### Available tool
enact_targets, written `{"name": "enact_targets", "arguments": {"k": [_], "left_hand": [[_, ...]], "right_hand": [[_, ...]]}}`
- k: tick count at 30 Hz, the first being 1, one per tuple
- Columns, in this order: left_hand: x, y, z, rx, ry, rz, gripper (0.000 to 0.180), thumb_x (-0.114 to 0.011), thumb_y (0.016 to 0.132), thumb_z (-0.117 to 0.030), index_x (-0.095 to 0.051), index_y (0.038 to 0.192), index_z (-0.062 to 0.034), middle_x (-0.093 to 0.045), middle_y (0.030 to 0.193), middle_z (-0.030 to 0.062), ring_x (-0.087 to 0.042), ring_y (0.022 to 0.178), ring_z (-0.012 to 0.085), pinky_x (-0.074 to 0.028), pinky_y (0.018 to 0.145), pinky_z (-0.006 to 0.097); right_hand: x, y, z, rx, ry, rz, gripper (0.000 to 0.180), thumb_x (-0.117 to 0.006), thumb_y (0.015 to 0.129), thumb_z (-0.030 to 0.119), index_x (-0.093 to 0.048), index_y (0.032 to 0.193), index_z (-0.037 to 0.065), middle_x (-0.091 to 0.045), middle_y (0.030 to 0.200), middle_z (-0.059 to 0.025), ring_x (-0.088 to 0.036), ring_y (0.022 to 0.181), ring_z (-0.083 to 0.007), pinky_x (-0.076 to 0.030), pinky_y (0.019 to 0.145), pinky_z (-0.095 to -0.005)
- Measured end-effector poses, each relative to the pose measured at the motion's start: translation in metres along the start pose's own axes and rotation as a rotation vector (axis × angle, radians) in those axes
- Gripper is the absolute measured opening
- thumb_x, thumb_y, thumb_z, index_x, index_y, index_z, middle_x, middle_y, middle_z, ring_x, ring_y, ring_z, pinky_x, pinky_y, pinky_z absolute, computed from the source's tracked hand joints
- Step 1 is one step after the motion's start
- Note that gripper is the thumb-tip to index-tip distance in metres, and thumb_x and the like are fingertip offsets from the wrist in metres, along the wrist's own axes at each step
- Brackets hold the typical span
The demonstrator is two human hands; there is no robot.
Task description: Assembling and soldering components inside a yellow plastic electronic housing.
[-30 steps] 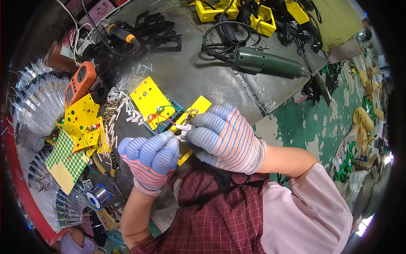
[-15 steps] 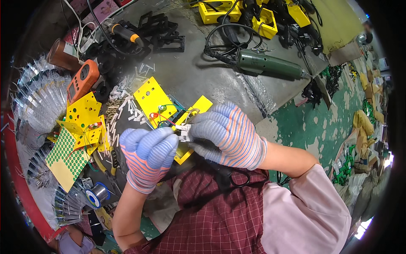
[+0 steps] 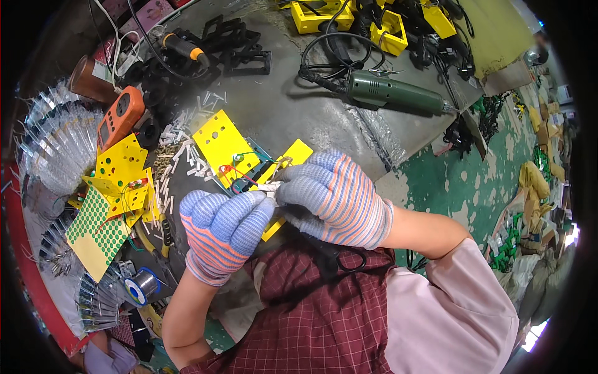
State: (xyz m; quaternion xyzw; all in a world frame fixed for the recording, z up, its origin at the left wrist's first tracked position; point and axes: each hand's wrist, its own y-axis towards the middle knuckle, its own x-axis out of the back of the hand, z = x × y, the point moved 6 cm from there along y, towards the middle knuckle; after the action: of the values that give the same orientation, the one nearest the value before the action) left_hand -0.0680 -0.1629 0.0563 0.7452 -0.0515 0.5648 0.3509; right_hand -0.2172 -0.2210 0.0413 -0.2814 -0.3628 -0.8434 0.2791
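Both hands wear striped blue-and-orange knit gloves. My left hand (image 3: 225,229) has its fingers pressed together at a small white part (image 3: 269,187), which is mostly hidden by the gloves. From the other side, my right hand (image 3: 339,201) pinches the same part. Red and black wires run from it to a yellow box (image 3: 294,153) directly beyond my hands. The box's flat yellow panel (image 3: 215,138), pierced with holes, lies folded out to the left. A green wire and a red piece show on that panel's lower part.
A green power tool (image 3: 395,92) lies at the far right of the grey table. To the left are an orange meter (image 3: 121,115), loose white tubes (image 3: 184,153), pliers (image 3: 164,235), a solder spool (image 3: 143,285) and a green-dotted sheet (image 3: 96,234). Yellow boxes (image 3: 324,19) stand at the back.
My left hand has shifted slightly right, closer to my right fingertips, and now covers more of the white part. The yellow panel has moved slightly left.
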Motion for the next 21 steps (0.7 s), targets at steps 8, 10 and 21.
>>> {"name": "enact_targets", "arguments": {"k": [8, 10, 21], "left_hand": [[-0.003, -0.007, 0.007, 0.101, -0.047, -0.118, 0.029, -0.071, 0.069, -0.013, -0.070, 0.096, -0.0221, -0.067, 0.103, -0.0031, -0.060, 0.081, 0.0184, -0.044, 0.071, 0.038], [-0.004, -0.004, 0.000, 0.049, -0.032, -0.063, 0.029, -0.070, 0.072, -0.010, -0.066, 0.100, -0.0162, -0.066, 0.105, 0.0024, -0.058, 0.083, 0.0245, -0.043, 0.077, 0.041], [-0.003, -0.039, 0.067, 0.459, -0.156, -0.277, 0.030, -0.051, 0.082, 0.006, -0.063, 0.109, -0.0031, -0.063, 0.113, 0.0149, -0.059, 0.106, 0.0333, -0.046, 0.097, 0.041]], "right_hand": [[-0.002, 0.000, -0.006, -0.069, 0.053, -0.014, 0.029, -0.077, 0.071, 0.023, -0.063, 0.093, 0.010, -0.065, 0.090, -0.0081, -0.062, 0.085, -0.0303, -0.047, 0.076, -0.0425], [0.000, 0.002, -0.005, -0.009, 0.035, -0.041, 0.029, -0.077, 0.072, 0.023, -0.063, 0.094, 0.010, -0.066, 0.090, -0.0079, -0.062, 0.085, -0.0301, -0.047, 0.076, -0.0424], [0.012, -0.010, -0.010, -0.021, 0.083, -0.074, 0.040, -0.076, 0.078, 0.031, -0.063, 0.109, 0.009, -0.066, 0.102, -0.0106, -0.062, 0.093, -0.0321, -0.047, 0.082, -0.0399]]}}
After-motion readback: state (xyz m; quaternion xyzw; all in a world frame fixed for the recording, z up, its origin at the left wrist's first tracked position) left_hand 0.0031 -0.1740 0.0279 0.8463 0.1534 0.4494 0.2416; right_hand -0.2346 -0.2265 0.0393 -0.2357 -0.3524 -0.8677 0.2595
